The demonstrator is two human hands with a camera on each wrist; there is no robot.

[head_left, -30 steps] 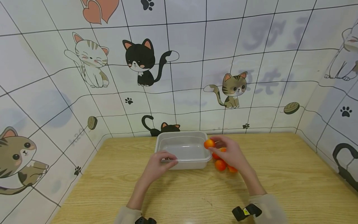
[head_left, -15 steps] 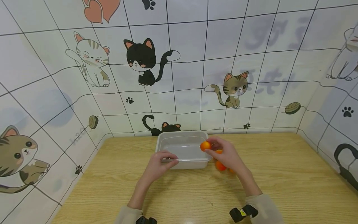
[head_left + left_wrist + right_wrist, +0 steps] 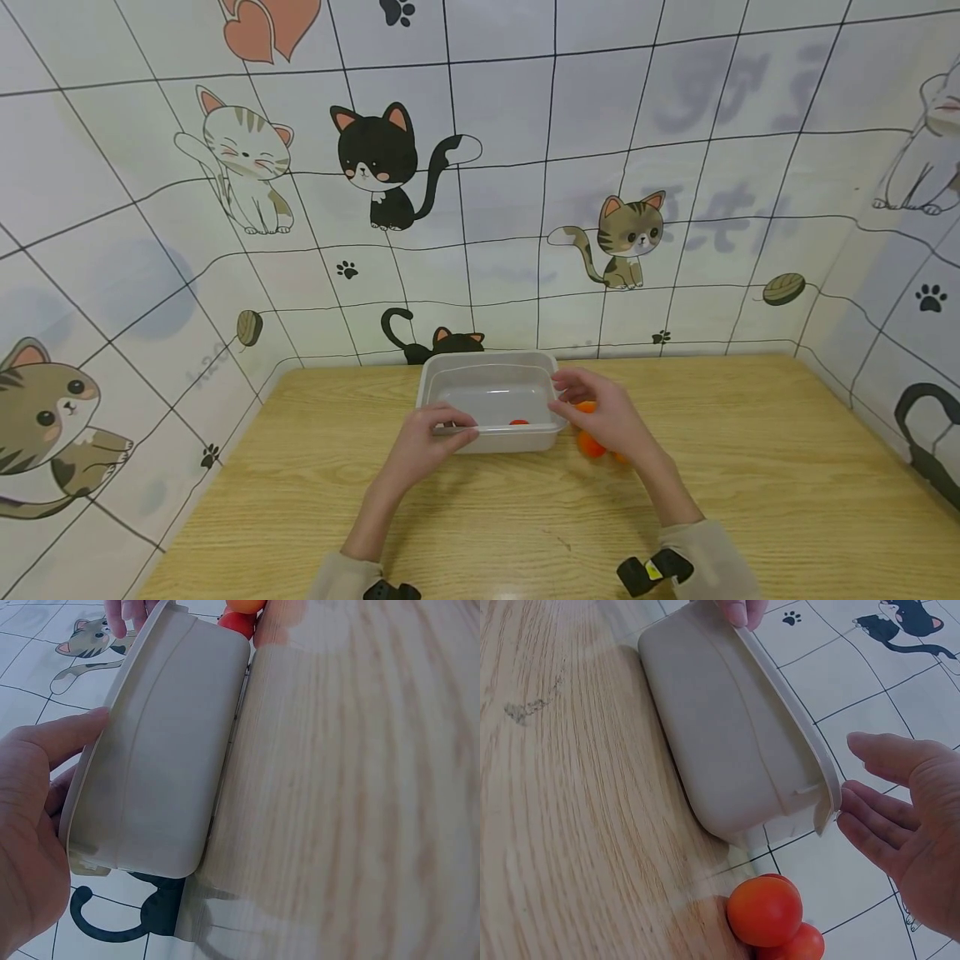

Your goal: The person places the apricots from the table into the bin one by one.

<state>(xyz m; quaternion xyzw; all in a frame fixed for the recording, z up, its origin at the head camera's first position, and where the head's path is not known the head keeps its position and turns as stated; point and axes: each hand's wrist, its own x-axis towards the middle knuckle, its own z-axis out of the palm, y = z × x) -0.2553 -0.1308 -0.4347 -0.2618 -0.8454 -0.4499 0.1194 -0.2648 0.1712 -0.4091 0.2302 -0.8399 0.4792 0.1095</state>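
- The left hand [image 3: 429,439] grasps the near rim of a whitish plastic container [image 3: 517,442] toward its left end; in the left wrist view the thumb lies on the outer side of the rim, with other fingers partly hidden behind it.
- The right hand [image 3: 606,417] has its grip released: thumb and fingers stand apart with nothing between them, just by the container's right end. Whether the fingertips touch the rim is hard to tell.
- The rectangular container sits upright on the wood-grain worktop [image 3: 495,517], near the back wall.
- One orange-red fruit [image 3: 519,422] lies inside, toward the near side and right of centre; only its top shows above the near rim.
- More round fruits [image 3: 592,444] rest together on the worktop just right of the container, beneath and beside the right hand, which hides part of them in the head view. At least three are visible there.
- Both forearms come from beige sleeves [image 3: 716,554], with a black device [image 3: 654,572] at each wrist.
- The white wall covering [image 3: 510,208] bears dark grid lines, cartoon cats and paw prints.
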